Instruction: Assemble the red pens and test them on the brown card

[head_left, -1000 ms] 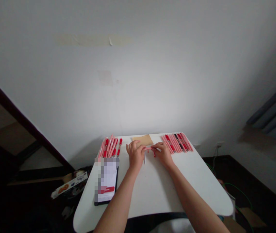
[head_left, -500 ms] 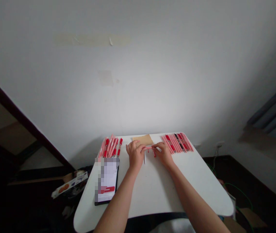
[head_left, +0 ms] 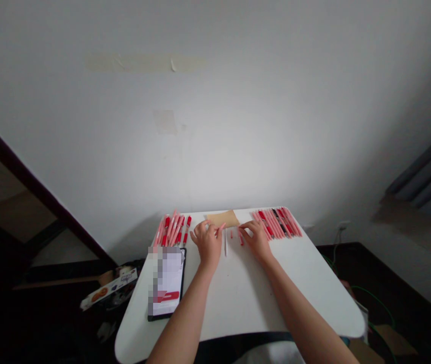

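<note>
Where a plain white wall (head_left: 215, 146) meets the work area, a white tabletop (head_left: 238, 303) with rounded near corners spreads beneath and around both sets of fingers. High above the fingers, a pale yellowish tape strip (head_left: 143, 62) marks the wall. Well out to the left of them stands a dark reddish slanting frame (head_left: 29, 177); far to the right hangs a grey folded curtain (head_left: 427, 169), with a thin green cable (head_left: 374, 294) low on the dark floor.

Between thumb and fingertips the left hand (head_left: 209, 246) pinches a slim pink plastic pen part (head_left: 222, 226), tilted upward, its remaining fingers loosely spread. The right hand (head_left: 256, 241) has thumb and index tips drawn together; whether they grip anything is too small to tell. In the gap between the hands lie a thin whitish rod (head_left: 226, 245), a tiny red piece (head_left: 232, 234) and, just beside the right fingertips, a short pinkish-red tube (head_left: 241, 241).

Just beyond the left fingers lies a flat tan paper rectangle (head_left: 223, 219). Outward from them are a loose cluster of pink and red pens (head_left: 172, 230) and, nearer the body, a dark-edged phone (head_left: 172, 283), partly pixelated. Outward from the right fingers, pink, red and black pens (head_left: 277, 224) lie in a row.
</note>
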